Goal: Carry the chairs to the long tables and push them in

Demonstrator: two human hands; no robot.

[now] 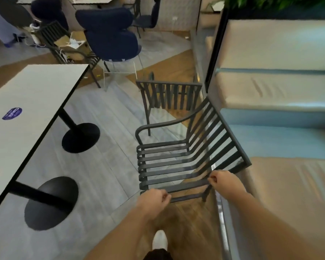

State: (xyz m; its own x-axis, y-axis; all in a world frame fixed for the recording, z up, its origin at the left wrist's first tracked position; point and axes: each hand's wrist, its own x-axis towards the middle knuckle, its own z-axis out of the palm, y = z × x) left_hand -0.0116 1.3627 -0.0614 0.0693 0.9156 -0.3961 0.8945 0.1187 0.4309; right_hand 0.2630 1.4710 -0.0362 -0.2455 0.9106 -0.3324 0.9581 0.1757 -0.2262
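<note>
A dark metal slatted chair (178,156) is right in front of me, its seat facing left toward the long grey table (26,102) and its backrest on the right. My left hand (154,200) grips the chair's near armrest at its front end. My right hand (224,182) grips the same armrest where it meets the backrest. A second slatted chair (169,96) stands just beyond it, showing its backrest. The table stands to my left on black pedestal bases (81,137).
A beige and blue cushioned bench (280,91) runs along the right. Dark blue upholstered chairs (111,34) and another slatted chair (53,36) holding a cardboard box stand farther back. A person's legs (2,27) are at top left. My white shoe (159,240) is on the wood floor.
</note>
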